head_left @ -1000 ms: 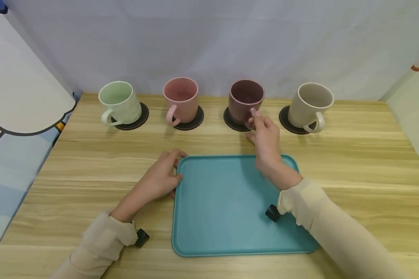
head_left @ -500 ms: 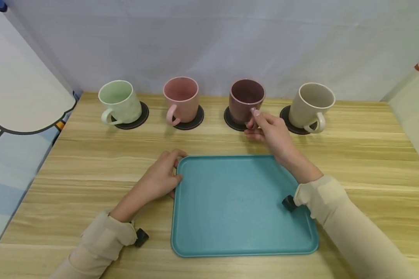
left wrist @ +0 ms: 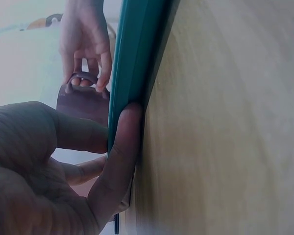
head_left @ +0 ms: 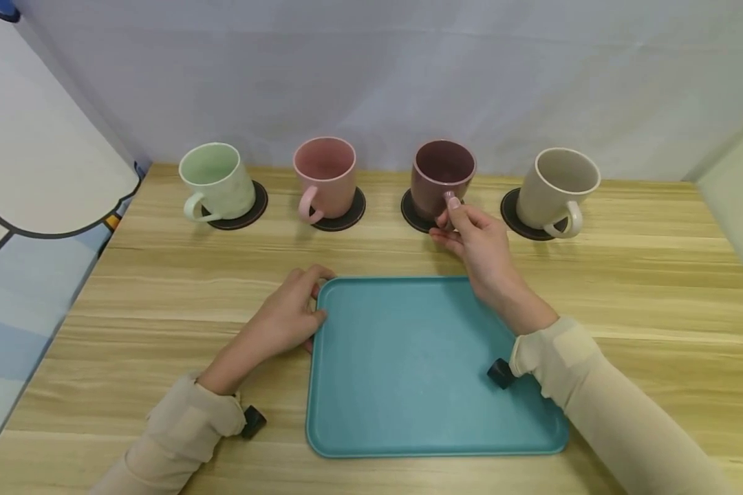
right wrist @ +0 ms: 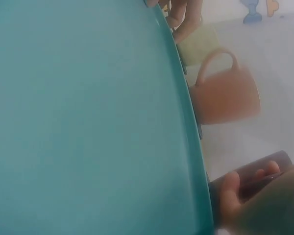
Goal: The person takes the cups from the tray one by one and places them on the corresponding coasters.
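Note:
My right hand [head_left: 484, 254] pinches the handle of a dark maroon mug [head_left: 430, 196] between thumb and fingers. That mug stands upright on a round black coaster [head_left: 413, 218] at the back of the table. My left hand [head_left: 287, 313] grips the left edge of a teal tray [head_left: 408, 371], near its far left corner. In the left wrist view, the fingers [left wrist: 120, 152] of this hand lie against the tray's rim [left wrist: 130, 58]. Under my right forearm, part of the tray's right side is hidden.
A light green mug [head_left: 225, 196], a pink mug [head_left: 334, 196] and a beige mug [head_left: 535, 199] stand in the same row on black coasters. Behind them a pale cloth backdrop [head_left: 371, 75] meets the wooden table's [head_left: 161, 316] far edge.
My right wrist has swung out to the right and then slightly back, with the fingers staying at the maroon mug's handle. The left hand, tray and mugs keep their places.

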The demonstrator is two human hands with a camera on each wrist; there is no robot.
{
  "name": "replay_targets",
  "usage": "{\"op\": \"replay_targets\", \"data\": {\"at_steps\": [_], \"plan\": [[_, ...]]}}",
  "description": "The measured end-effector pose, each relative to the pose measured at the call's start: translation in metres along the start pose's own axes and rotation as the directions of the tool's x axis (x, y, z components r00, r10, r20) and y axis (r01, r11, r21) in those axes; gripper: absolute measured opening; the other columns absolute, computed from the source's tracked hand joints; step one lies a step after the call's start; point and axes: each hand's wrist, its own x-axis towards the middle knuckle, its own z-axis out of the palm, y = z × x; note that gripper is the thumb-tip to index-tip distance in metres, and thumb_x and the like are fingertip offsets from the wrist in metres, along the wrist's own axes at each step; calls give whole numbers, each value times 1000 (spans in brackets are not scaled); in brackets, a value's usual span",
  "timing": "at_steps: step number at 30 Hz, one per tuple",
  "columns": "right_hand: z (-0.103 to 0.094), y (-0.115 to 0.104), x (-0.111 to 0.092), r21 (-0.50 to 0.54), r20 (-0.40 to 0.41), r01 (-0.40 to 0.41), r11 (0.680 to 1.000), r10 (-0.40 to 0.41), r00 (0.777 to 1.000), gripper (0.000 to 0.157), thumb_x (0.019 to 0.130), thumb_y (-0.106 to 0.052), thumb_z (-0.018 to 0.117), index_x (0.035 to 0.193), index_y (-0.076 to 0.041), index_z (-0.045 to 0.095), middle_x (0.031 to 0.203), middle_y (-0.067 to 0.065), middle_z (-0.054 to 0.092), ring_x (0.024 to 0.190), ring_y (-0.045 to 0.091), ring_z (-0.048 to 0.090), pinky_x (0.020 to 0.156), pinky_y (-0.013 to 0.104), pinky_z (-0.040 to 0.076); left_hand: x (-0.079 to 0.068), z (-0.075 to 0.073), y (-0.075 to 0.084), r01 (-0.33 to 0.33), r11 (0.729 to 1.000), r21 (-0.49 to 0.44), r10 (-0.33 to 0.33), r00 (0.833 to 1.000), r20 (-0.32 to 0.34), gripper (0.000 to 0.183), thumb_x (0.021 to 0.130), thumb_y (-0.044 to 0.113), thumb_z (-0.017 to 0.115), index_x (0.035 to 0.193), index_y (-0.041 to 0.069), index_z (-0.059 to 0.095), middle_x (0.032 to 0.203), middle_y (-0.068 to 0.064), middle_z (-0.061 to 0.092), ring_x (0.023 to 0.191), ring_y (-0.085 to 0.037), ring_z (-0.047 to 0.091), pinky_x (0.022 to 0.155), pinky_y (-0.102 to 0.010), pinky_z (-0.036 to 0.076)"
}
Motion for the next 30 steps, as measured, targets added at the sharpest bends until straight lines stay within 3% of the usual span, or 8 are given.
{"op": "replay_targets", "data": {"at_steps": [11, 17, 22, 30], "plan": [[9, -1, 0, 14, -3, -22, 1000, 22, 1000, 34, 106, -35, 60, 93, -6, 69, 103, 6, 61, 101, 21, 72, 94, 28, 61, 3, -1, 2, 0, 1000, 8, 0, 1000, 0, 51, 96, -5, 57, 146, 2, 48, 113, -23, 49, 75, -26, 59, 48, -30, 57], [8, -1, -1, -34, 45, -30, 999, 32, 998, 41, 108, -34, 57, 118, 4, 66, 112, 6, 64, 113, 25, 70, 103, 34, 58, 5, 0, 0, 17, 1000, -6, -17, 1000, 4, 51, 97, -5, 56, 147, 3, 47, 115, -23, 48, 74, -26, 60, 49, -30, 58], [-1, -3, -6, -123, 75, -22, 992, 31, 997, 44, 111, -28, 52, 138, 6, 56, 125, 6, 62, 116, 22, 70, 102, 36, 59, 6, 0, 1, 19, 1000, -19, -18, 1000, 18, 52, 97, -5, 57, 148, 3, 47, 116, -24, 48, 74, -25, 61, 50, -31, 59], [-33, -13, -30, -180, 126, 38, 983, -15, 992, 34, 109, -26, 55, 132, -1, 57, 114, -1, 67, 99, 11, 75, 89, 28, 63, 7, -5, -1, 16, 999, -33, -15, 1000, 27, 53, 96, -4, 58, 148, 3, 48, 116, -25, 49, 76, -27, 62, 51, -32, 60]]}}
